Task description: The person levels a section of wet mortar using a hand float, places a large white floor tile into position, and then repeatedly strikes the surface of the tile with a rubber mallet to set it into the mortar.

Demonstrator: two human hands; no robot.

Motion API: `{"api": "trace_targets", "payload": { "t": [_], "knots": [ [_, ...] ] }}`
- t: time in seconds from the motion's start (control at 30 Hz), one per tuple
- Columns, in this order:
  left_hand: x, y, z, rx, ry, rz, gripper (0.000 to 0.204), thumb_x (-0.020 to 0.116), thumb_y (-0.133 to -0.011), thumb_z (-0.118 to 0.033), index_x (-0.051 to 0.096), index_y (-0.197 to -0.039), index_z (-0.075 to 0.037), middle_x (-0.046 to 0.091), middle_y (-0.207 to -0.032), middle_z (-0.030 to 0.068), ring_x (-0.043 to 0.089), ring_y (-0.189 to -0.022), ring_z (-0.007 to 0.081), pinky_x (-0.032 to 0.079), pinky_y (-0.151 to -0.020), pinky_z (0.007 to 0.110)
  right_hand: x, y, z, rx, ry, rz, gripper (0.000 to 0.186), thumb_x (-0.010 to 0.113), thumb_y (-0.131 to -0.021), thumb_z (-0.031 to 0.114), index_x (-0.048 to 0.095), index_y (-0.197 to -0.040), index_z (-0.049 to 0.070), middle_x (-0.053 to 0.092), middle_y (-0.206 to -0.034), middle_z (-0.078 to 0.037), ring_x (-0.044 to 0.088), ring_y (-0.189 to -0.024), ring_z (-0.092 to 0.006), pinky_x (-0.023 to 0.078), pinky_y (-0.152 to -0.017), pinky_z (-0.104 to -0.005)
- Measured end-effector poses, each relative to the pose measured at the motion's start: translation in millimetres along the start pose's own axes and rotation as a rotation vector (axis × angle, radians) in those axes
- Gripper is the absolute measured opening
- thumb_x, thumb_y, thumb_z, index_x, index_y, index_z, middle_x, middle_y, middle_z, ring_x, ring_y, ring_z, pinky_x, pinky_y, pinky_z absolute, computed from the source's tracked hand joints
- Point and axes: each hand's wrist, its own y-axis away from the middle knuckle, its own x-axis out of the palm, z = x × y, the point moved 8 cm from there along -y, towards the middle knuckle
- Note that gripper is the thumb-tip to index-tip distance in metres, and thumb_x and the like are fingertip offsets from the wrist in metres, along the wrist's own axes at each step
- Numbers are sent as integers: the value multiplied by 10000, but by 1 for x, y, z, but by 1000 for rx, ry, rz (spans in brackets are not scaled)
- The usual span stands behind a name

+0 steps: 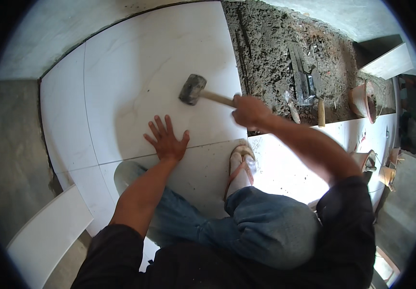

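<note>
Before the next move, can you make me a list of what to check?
1. Right grip closed around the wooden-handled mallet with a black, blocky head: ok.
2. Left grip, a bare hand with fingers spread, apart from the mallet: ok.
3. Mallet head touching the large, glossy white tile: cannot tell.
4. That tile free of dark specks: not ok, at least one shows.
5. Flat, dark metal trowel off the tile: ok, it lies on rough grey mortar.

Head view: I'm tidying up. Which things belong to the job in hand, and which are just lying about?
Job in hand:
mallet, in the right hand
floor tile, under the left hand

Apparently lying about:
trowel, on the mortar
bucket, right of the trowel
white panel, lower left
</note>
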Motion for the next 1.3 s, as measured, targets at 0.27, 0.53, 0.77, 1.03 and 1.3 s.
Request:
{"api": "trace_targets", "payload": {
  "t": [0.27, 0.53, 0.77, 1.03, 1.3],
  "knots": [
    [1, -1, -1, 153, 110, -182, 771, 400, -943, -488, 112, -1536, -89, 17, -1595, 198, -5, -1460, 424, -8, -1110, 654, 45, 35, 36, -424, -226, -136, 583, 465, -928, 592, 547, -941, 15, 672, -814, -192, 662, -792, -390, 516, -716, -479],
    [14, -6, 3, -43, -102, 179, 745, 365, -957, -455, 103, -1530, -57, 11, -1599, 183, -13, -1461, 419, -13, -1115, 651, 29, 32, 36, -411, -362, -301, 567, 408, -979, 532, 569, -973, -11, 655, -714, -205, 662, -704, -404, 525, -650, -479],
    [15, -1, 10, -54, 136, 136, 738, 361, -954, -460, 106, -1536, -84, -2, -1604, 161, -31, -1463, 408, -21, -1124, 640, 48, 30, 26, -224, -347, -178, 596, 448, -952, 558, 600, -996, -17, 671, -772, -242, 680, -776, -394, 530, -730, -483],
    [8, 2, 7, -46, -21, -3, 756, 366, -948, -483, 106, -1536, -85, -4, -1605, 155, -31, -1464, 403, -27, -1120, 647, 51, 19, 14, -150, -398, -170, 579, 398, -981, 529, 619, -1014, -6, 660, -766, -232, 672, -772, -401, 547, -721, -461],
    [4, -10, -3, -34, -37, -21, 742, 328, -965, -481, 103, -1529, -56, 20, -1596, 189, -27, -1462, 413, -24, -1122, 632, 53, 3, 26, -190, -391, -155, 666, 402, -965, 566, 641, -934, -55, 653, -773, -272, 654, -781, -442, 515, -777, -491]
  ]
}}
